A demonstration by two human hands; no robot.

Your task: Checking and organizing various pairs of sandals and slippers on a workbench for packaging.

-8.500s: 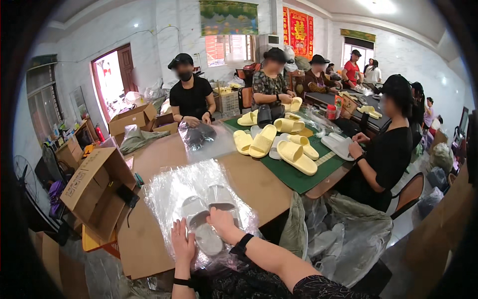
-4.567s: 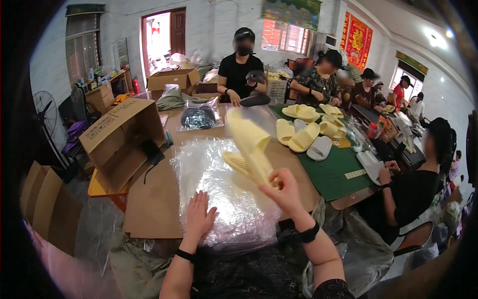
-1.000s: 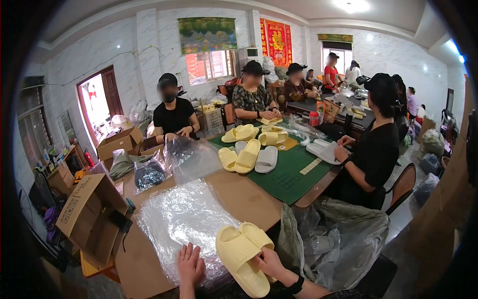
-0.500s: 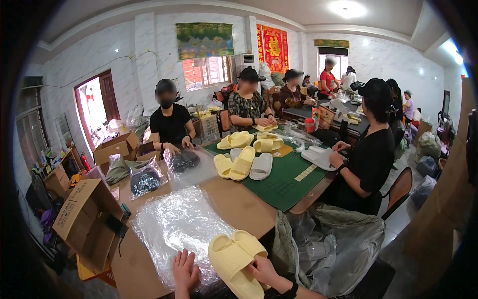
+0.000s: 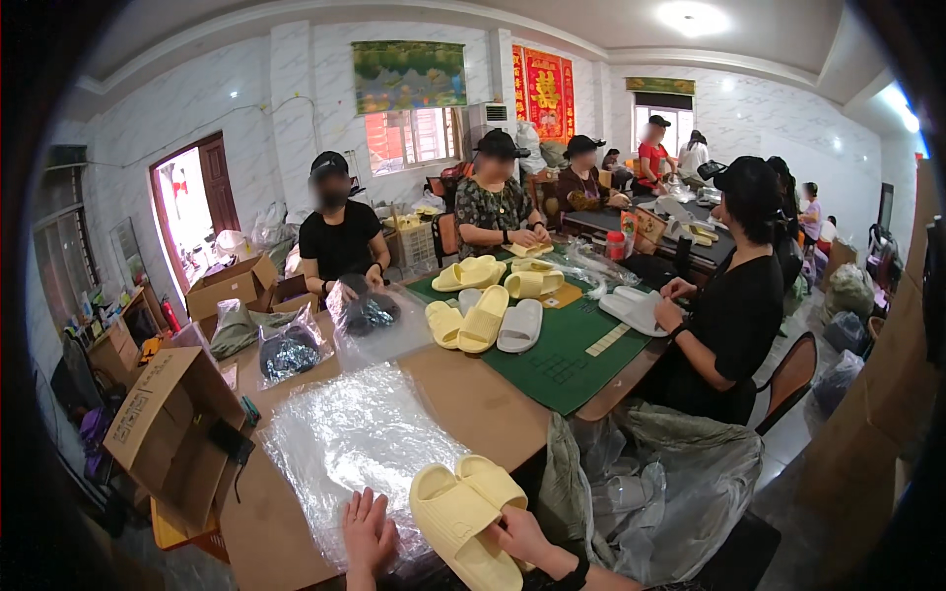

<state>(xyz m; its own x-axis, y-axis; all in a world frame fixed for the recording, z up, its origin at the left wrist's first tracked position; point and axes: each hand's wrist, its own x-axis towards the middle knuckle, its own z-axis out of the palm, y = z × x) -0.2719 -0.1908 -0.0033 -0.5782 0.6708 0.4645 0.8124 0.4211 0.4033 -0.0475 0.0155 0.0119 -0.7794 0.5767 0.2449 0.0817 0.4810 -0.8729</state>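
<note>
A pair of pale yellow slide slippers [image 5: 461, 522] is in my right hand [image 5: 520, 537], whose fingers reach under the strap of the nearer one. The two slippers lie side by side over the table's near edge. My left hand [image 5: 369, 530] rests with its fingers spread on a stack of clear plastic bags [image 5: 350, 433], just left of the slippers, and holds nothing. The stack lies flat on the brown tabletop [image 5: 493, 404].
An open cardboard box [image 5: 168, 433] stands at the left edge. More yellow and grey slippers [image 5: 483, 317] lie on a green mat [image 5: 552, 364], with co-workers around. A large sack of plastic bags [image 5: 650, 483] is right of my slippers. A co-worker handles a bagged dark item [image 5: 372, 313].
My hands and the slippers have barely moved; the view has shifted slightly. The co-worker at the far left has lifted the head and moved a hand over the bagged dark item.
</note>
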